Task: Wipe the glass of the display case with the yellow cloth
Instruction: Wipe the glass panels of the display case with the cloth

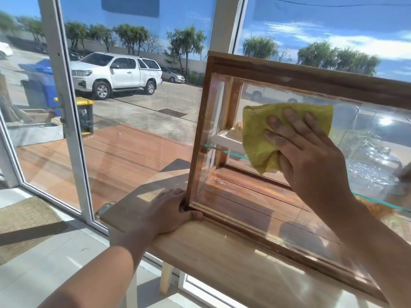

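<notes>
Taking the wooden display case (311, 78) as the landmark, the window frame (64, 121) is standing far to its left, with a blue bin (44, 85) and a white pickup truck (115, 74) showing outside through the pane. Below those, also left of the case, a brown doormat (24, 223) is lying on the pale floor. The case itself is sitting on a wooden table (222, 270), which is jutting out a little past the case's left side. At the case's lower left corner, the person's left hand (169, 212) is resting on the tabletop, its fingers curling around the corner of the wooden frame and gripping it. Further right, the yellow cloth (262, 134) is lying bunched against the case's front glass (255, 201), in the upper middle of the pane, just below the top rail. The right hand (309, 152) is pressing the cloth flat to the glass with straight, spread fingers, the palm covering the cloth's right part. Inside the case, behind the glass, a thin glass shelf (226, 152) is running across, and at the case's right end a clear glass vessel (375, 165) is sitting, partly blurred by reflections.
</notes>
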